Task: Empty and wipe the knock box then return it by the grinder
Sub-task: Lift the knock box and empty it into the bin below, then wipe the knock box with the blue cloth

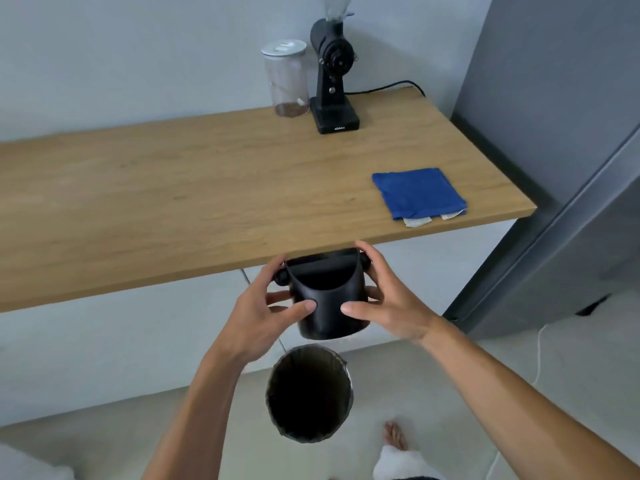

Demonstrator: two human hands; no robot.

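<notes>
A black round knock box (327,299) with a bar across its top hangs upright in the air, just off the counter's front edge. My left hand (266,313) grips its left side and my right hand (384,303) grips its right side. Directly below it on the floor stands a bin (310,396) lined with a dark bag, its mouth open. The black grinder (332,74) stands at the back of the wooden counter (173,195). A folded blue cloth (417,192) lies near the counter's right front corner.
A clear jar (286,79) with a metal lid and some beans stands left of the grinder. The grinder's cable (388,86) runs back right. A grey fridge (554,150) flanks the counter's right end. My bare foot (396,436) is on the floor beside the bin.
</notes>
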